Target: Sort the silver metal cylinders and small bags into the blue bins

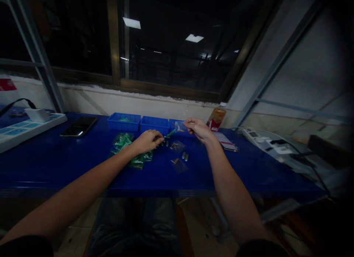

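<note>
My right hand [197,129] pinches a small clear plastic bag [180,126] above the table, with something small and brownish inside. My left hand [149,140] has its fingers curled together, close to a thin green strip [170,133]. Whether that strip is in its fingers or belongs to the bag, I cannot tell. Beside the left hand lies a pile of green-marked clear packets [123,140], partly hidden by the wrist. Between my hands are small silver cylinders [185,156] and clear packets [179,164] holding brownish pieces.
Blue bins [155,124] line the back of the blue table [91,164]. A phone [79,126] and a power strip [30,127] lie left. A drink bottle [217,117], a notebook [226,141] and a white device with cables [251,134] are on the right.
</note>
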### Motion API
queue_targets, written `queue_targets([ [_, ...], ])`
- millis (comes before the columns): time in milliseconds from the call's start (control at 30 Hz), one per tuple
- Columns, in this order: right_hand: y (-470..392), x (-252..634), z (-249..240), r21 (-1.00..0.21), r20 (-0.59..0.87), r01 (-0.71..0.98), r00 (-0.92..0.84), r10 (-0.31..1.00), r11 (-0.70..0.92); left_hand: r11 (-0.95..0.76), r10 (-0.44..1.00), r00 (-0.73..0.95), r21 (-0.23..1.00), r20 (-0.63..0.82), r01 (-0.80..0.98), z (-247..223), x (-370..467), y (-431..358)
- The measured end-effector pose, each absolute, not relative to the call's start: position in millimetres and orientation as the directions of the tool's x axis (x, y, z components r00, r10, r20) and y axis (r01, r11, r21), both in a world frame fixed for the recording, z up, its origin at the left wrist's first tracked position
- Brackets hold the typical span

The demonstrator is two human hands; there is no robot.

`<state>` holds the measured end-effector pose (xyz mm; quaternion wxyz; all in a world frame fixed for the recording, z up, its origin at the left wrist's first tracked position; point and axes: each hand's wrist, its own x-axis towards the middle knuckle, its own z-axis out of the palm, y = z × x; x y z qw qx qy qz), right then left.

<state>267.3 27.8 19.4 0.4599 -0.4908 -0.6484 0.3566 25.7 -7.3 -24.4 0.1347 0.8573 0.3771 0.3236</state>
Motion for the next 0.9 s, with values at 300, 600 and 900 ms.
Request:
queue_targets([
  [300, 12, 194, -7, -0.734, 0.517, 0.293, -0.344, 0.784, 0.613, -0.176, 0.967, 0.182, 0.984, 0.18, -0.036, -18, 25, -5],
  [600, 6, 185, -5, -0.813, 0.406, 0.305, -0.313, 0.859, 0.496, -0.655, 0.7, 0.179, 0.521, 0.691, 0.548, -11, 16, -7],
  [900, 10, 181, -11, -0.86, 0.451, 0.197, -0.14, 0.881, 0.471, -0.567, 0.749, 0.026, 0.621, 0.662, 0.54, -11, 21, -10],
])
